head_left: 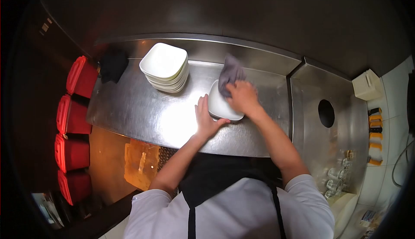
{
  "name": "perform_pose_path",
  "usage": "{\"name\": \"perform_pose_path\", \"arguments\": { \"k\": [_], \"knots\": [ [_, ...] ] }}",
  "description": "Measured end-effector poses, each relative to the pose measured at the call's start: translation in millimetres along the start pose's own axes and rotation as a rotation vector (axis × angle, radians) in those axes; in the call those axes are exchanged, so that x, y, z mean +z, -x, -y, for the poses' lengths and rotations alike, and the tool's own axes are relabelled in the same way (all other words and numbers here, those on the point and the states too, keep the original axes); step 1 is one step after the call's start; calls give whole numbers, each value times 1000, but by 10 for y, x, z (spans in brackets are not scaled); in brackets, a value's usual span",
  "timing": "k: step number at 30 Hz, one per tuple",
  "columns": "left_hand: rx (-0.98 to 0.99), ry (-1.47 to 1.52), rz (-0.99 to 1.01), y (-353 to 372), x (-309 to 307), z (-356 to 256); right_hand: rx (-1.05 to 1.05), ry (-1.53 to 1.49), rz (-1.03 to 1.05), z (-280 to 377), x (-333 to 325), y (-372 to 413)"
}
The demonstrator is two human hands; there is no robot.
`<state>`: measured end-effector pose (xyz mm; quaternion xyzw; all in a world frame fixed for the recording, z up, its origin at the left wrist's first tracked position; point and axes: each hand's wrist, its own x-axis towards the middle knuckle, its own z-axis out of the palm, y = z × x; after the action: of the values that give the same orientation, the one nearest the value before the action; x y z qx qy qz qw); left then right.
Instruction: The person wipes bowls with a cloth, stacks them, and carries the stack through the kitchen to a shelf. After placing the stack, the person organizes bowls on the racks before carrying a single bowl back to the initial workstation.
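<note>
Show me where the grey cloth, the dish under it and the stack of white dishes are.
grey cloth (230, 71), head view, its raised upper fold.
white dish (218, 107), head view, its bare left part.
stack of white dishes (163, 61), head view, inside of the top dish.

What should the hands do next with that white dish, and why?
Probably sweep the cloth across the dish toward the body: the right hand holds it at the far rim, and the left hand steadies the near-left edge.
</note>
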<state>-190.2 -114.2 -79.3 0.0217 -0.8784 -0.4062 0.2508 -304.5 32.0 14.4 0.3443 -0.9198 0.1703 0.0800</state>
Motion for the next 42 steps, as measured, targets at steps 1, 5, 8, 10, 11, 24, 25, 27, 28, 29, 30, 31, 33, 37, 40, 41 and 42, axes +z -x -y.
{"name": "perform_pose_path", "arguments": {
  "k": [1,5,8,10,11,24,25,27,28,29,30,31,33,37,40,41,42],
  "knots": [
    [19,-18,-10,0,16,3,30,49,63,9,238,110],
    [-31,-48,8,22,27,-67,319,-495,391,347,280,135],
    [-16,42,-8,37,-93,-146,627,-1441,363,186,264,168],
    [21,-332,108,-86,-213,-305,845,-1945,246,212,-170,196],
    [30,-518,165,-129,-265,-383,772,-2021,138,84,-216,215],
    [-318,491,740,-514,-408,-330,400,-1468,-1004,-307,-816,725],
    [-308,676,678,-542,-425,-434,352,-1353,-921,-197,-705,819],
    [-289,1037,541,-584,-493,-720,199,-1011,-738,95,-511,880],
    [-287,1087,620,-592,-471,-730,84,-751,-583,203,-441,858],
    [-79,956,522,-573,-475,-878,-74,-412,-548,412,-467,722],
    [0,837,524,-528,-463,-798,-123,-403,-597,490,-490,673],
    [83,716,519,-548,-495,-769,-173,-372,-624,423,-591,599],
    [-79,1067,684,-624,-684,-861,-70,-616,-550,334,-846,397],
    [2,1153,572,-526,-926,-1178,314,-1438,-406,230,-1051,185],
    [-18,1334,228,-574,-774,-1187,208,-1263,-645,576,-621,358],
    [-52,1379,120,-603,-740,-1145,32,-1049,-714,674,-458,402],
    [-64,1172,137,-629,-776,-1057,-103,-825,-646,749,-477,426]
  ]
}}
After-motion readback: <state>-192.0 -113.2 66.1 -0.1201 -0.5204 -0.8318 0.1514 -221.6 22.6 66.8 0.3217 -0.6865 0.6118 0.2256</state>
